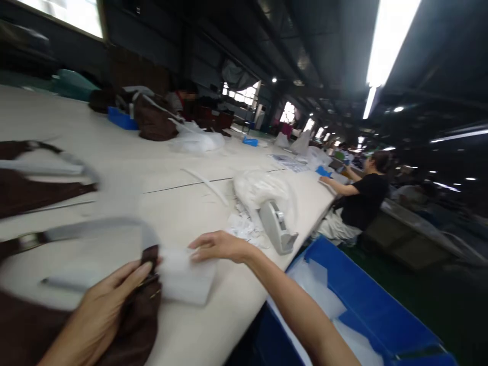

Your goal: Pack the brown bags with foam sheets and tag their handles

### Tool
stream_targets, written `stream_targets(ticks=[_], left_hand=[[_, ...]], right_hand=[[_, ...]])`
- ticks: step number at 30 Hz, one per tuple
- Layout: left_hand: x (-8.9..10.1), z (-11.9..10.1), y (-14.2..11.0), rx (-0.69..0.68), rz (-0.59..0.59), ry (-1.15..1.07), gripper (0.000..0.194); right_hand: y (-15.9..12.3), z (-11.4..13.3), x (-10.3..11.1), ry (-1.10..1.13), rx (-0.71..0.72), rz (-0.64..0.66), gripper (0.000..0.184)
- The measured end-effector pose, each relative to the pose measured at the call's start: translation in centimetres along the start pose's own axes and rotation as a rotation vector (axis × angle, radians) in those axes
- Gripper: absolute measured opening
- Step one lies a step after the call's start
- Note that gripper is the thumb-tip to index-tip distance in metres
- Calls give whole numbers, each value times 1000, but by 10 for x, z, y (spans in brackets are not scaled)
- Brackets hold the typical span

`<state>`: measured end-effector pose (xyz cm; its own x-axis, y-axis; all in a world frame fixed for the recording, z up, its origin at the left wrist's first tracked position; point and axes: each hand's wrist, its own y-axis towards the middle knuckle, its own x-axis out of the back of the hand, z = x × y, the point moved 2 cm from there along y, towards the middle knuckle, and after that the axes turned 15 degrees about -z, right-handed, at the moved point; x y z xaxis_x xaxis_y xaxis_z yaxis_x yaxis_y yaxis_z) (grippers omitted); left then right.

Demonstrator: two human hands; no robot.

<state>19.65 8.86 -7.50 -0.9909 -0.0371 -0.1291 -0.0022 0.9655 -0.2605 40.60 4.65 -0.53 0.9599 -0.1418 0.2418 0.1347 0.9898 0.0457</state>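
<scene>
A dark brown bag [133, 325] lies at the near left of the table, partly hidden by my left hand and cut off by the frame edge. My left hand [109, 300] pinches the bag's strap tab [150, 256] between thumb and fingers, just above some metal hardware. The strap [95, 227] curves away to the left, covered in pale wrapping. My right hand [217, 246] holds a thin white foam sheet [186, 279] by its upper right part. The sheet's left edge meets the tab, blurred by motion; whether it is tucked around it I cannot tell.
A second brown bag [41, 188] lies farther left. A grey tape dispenser [276, 229] stands near the table edge beside bundled white plastic [261, 188]. Below on the right, a blue bin [366, 305] holds white sheets. A co-worker [366, 193] sits farther along the table.
</scene>
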Motion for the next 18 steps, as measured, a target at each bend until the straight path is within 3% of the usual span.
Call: stream_targets(ticks=[2, 4, 6, 9, 12, 15, 18], left_hand=[[-6, -12, -17, 27, 60, -111, 43], [-11, -16, -24, 37, 96, -151, 42], [-12, -13, -24, 37, 103, -184, 41], [-9, -8, -26, 30, 131, -232, 38], [-8, -10, -30, 27, 159, -251, 36], [-10, -18, -30, 20, 215, -227, 35], [-12, -30, -24, -61, 188, -86, 30]], right_hand=[[-27, -21, 4, 144, -13, -72, 37], [-45, -42, -3, 302, -69, -88, 38], [-56, -58, -19, 536, -201, -132, 36], [-64, -63, -48, 757, -317, -262, 40], [-52, -57, -57, 792, -338, -424, 44], [-26, -54, -45, 737, -349, -550, 44], [0, -51, -36, 687, -364, -458, 41]])
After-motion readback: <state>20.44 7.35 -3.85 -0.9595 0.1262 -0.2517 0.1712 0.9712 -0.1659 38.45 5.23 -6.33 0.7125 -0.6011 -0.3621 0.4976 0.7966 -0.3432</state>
